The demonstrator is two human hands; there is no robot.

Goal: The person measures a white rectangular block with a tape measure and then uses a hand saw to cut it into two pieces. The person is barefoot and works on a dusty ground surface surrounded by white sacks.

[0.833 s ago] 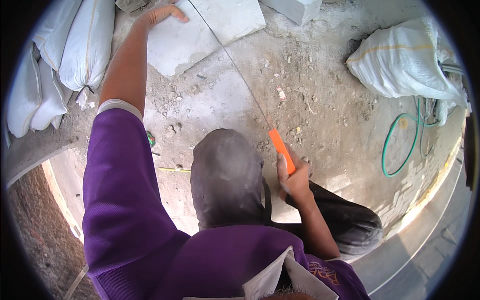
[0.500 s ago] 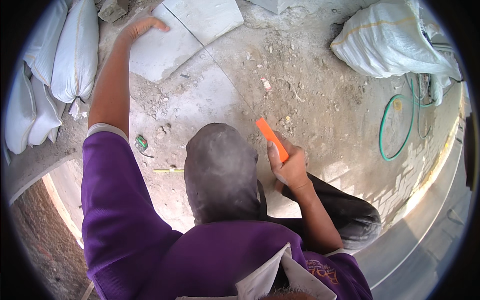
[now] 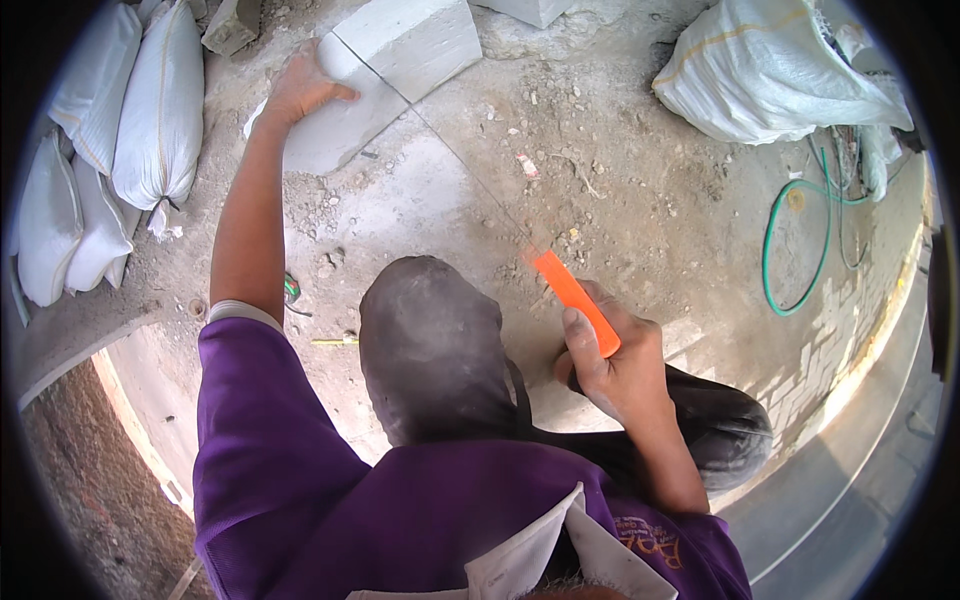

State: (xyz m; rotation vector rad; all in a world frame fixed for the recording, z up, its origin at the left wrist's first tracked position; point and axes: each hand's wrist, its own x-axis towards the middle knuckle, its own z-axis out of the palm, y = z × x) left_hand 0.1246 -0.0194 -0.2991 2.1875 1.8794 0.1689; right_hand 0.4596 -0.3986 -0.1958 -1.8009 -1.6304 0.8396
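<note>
My left hand (image 3: 300, 88) rests flat on the near corner of a pale grey stone slab (image 3: 330, 130) at the far left, arm stretched out. A second pale block (image 3: 415, 40) lies beside it. My right hand (image 3: 612, 365) is closed around an orange flat tool (image 3: 573, 298). A thin taut string (image 3: 470, 170) runs from the tool's tip across the dusty concrete floor (image 3: 620, 190) up to the seam between the two slabs. My bent knee in dark trousers (image 3: 430, 345) sits between the arms.
White filled sacks (image 3: 150, 110) are stacked at the left. A large white bag (image 3: 780, 70) lies at the upper right, with a green hose (image 3: 800, 250) coiled below it. A low curved brick edge (image 3: 850, 350) borders the right side. Rubble and pebbles litter the floor.
My left hand has stayed on the slab while the view shifted down. My right hand with the orange tool has drawn back slightly toward my knee.
</note>
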